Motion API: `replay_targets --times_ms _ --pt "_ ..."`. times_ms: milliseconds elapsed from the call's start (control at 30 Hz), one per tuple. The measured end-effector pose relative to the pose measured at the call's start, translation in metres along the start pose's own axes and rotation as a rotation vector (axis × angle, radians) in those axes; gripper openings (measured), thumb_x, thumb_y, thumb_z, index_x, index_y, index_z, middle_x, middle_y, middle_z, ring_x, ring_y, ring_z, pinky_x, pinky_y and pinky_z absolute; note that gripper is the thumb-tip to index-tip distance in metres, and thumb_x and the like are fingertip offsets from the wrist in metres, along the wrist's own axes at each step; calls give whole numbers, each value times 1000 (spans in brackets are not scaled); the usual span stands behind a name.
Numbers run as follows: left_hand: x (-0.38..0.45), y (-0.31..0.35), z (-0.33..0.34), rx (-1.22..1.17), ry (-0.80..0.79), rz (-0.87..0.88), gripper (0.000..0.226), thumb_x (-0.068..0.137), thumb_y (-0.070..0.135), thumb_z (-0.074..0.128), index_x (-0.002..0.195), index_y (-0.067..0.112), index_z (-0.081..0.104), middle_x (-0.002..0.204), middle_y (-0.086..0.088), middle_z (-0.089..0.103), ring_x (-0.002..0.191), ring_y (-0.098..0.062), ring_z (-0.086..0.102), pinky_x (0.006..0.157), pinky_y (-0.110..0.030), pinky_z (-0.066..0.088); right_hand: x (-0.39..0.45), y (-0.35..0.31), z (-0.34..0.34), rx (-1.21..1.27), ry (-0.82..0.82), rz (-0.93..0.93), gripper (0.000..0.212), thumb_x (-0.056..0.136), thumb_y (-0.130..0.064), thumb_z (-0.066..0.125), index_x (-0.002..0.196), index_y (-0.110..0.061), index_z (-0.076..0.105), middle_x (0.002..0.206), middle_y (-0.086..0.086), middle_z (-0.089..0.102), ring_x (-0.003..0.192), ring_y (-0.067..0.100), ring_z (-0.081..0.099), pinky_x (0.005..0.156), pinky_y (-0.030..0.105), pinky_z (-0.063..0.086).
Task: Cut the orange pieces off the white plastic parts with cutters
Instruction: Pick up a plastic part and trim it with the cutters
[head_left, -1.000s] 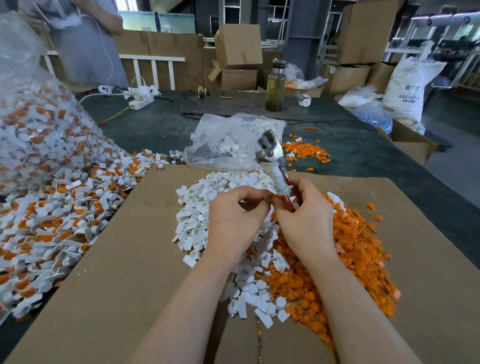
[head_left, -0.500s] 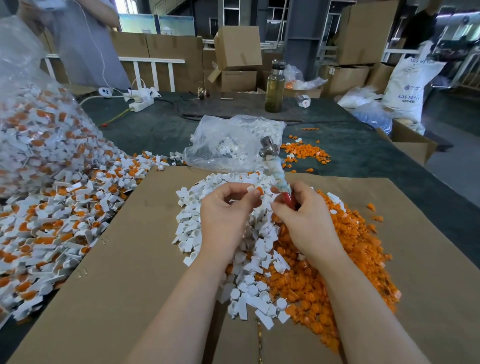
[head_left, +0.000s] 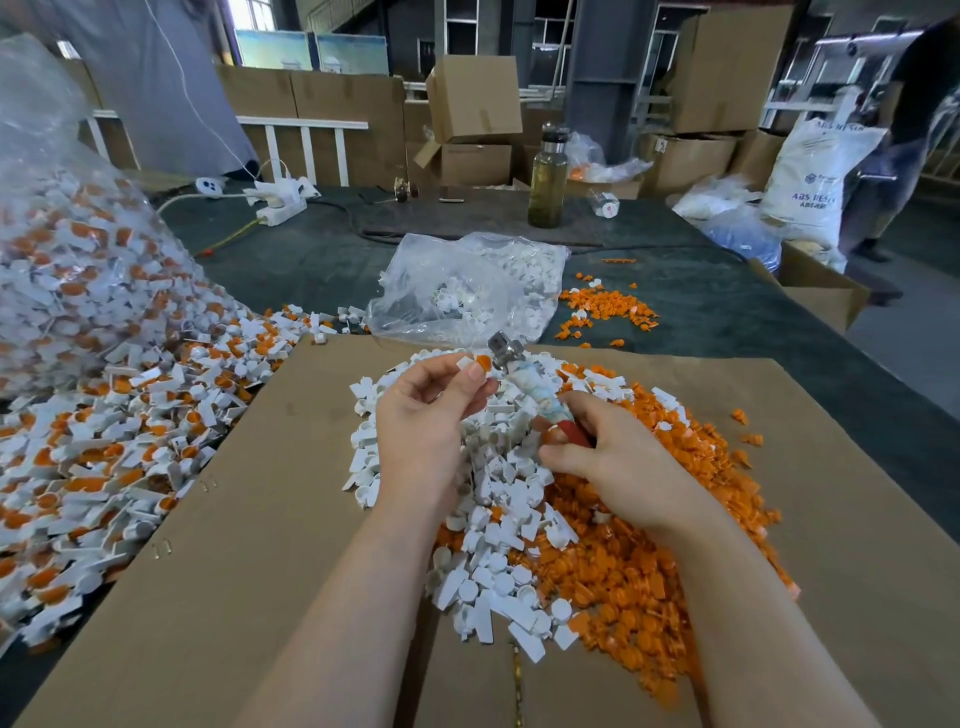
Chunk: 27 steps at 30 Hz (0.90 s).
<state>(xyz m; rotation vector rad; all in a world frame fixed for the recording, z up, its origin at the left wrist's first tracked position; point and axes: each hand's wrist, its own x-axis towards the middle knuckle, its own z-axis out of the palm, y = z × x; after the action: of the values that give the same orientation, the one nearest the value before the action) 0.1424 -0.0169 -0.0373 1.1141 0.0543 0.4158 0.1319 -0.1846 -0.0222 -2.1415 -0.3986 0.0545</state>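
Note:
My left hand (head_left: 423, 415) pinches a small white plastic part with an orange piece (head_left: 477, 362) between thumb and fingertips. Its orange end sits right beside the metal jaws of the cutters (head_left: 524, 382). My right hand (head_left: 605, 460) grips the cutters by their red handles, the wrapped shaft pointing up and left. Below both hands lie a heap of cut white parts (head_left: 493, 551) and a heap of cut orange pieces (head_left: 639, 561) on a cardboard sheet (head_left: 260, 519).
A big pile of uncut white-and-orange parts (head_left: 119, 441) spills from a clear bag (head_left: 62, 260) at left. A smaller clear bag (head_left: 467, 286) and scattered orange bits (head_left: 605, 309) lie behind. Farther back are a bottle (head_left: 546, 176), a power strip (head_left: 280, 208), boxes and a white sack (head_left: 815, 182).
My left hand has lifted a white-and-orange part up to the cutter jaws. The cutters have tipped lower and leftward, and my right hand has slid down and right.

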Motion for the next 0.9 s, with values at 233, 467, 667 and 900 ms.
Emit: replay_targets --times_ms 233,467,667,900 --pt "5 1 -6 -1 3 7 13 85 1 71 82 15 71 74 2 74 69 -14 72 66 -21 56 0 -1 0 -30 -59 8 26 87 -24 68 78 -34 45 74 -11 49 57 -2 44 58 21 33" --pt "6 4 -9 27 -63 19 28 85 2 70 71 25 78 75 5 74 67 -9 70 66 -20 56 1 0 3 -159 -55 -21 13 86 -20 65 92 -23 53 72 -7 49 57 2 45 54 23 34" --pt "6 3 -9 -9 -25 -21 25 85 -1 69 72 20 75 72 4 72 63 -9 68 63 -19 55 2 0 9 -247 12 -65 13 85 -13 58 82 -25 53 70 -4 56 61 5 50 55 31 39" --pt "7 4 -8 -45 4 -25 16 86 -3 67 80 12 70 70 5 71 60 -8 65 62 -19 55 5 2 14 -226 55 -71 33 83 -12 55 66 -40 46 63 -17 54 55 5 46 51 28 32"
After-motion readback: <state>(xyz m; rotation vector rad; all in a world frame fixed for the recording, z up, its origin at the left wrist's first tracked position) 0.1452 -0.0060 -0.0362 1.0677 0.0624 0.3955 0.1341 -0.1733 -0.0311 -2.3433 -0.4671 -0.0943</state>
